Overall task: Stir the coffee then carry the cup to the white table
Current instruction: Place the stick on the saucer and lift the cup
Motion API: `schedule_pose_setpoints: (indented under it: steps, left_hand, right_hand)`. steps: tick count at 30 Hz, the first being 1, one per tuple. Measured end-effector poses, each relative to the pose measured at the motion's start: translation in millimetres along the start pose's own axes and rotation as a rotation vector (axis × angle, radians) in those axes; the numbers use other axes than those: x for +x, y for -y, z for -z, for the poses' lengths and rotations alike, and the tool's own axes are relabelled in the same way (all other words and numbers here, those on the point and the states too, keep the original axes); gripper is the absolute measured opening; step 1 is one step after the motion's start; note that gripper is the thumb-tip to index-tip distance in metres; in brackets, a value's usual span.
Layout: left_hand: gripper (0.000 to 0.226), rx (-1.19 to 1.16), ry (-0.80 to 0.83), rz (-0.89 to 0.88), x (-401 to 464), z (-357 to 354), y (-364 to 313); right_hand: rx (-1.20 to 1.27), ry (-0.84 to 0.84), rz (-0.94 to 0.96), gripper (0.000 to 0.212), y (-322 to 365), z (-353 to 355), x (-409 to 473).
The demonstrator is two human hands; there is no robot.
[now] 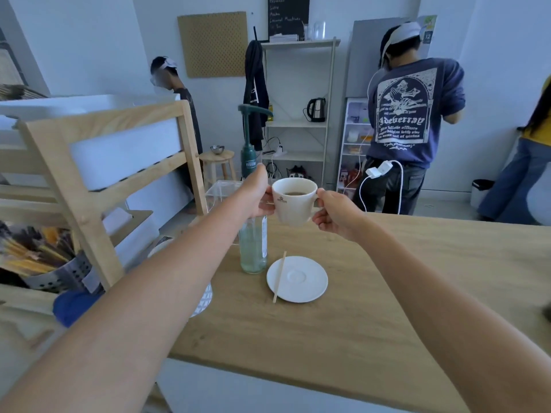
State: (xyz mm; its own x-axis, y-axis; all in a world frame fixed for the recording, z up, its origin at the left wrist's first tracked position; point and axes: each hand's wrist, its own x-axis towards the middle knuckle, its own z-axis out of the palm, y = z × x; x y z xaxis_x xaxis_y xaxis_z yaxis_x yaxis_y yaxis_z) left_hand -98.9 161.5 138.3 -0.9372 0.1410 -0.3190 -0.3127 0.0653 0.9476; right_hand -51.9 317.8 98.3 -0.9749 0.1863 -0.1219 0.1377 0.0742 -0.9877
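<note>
Above the wooden desk [387, 278], my left grip [256, 192] and right grip [334, 213] clamp the coffee cup [293, 204], keeping it level; stirrer [279, 277] rests on saucer [307, 281].

Both hands hold a white coffee cup [293, 201] in the air above the far edge of the wooden tabletop [372, 308]. The left hand [255, 193] supports the cup's side, and the right hand [334, 214] grips its handle. There is dark coffee inside. Below, near the tabletop's left edge, a white saucer [301, 278] carries a wooden stirrer [279, 277] across its left rim. A clear syrup bottle [253, 248] with a green pump stands just beside the saucer
</note>
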Motion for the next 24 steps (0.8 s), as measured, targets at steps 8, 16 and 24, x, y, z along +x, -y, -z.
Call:
schedule_pose_setpoints:
  steps: [8,16,24]
  left_hand:
    - [0.075,0.056,0.026,0.095,33,-9,69]
    - [0.08,0.003,0.06,0.201,52,-13,122]
    - [0.079,0.006,0.064,0.208,65,-15,138]
  right_hand:
    - [-0.027,0.002,-0.142,0.029,-74,5,10]
    - [0.002,0.025,-0.237,0.029,-131,1,13]
    - [0.057,-0.001,-0.277,0.029,-149,-5,20]
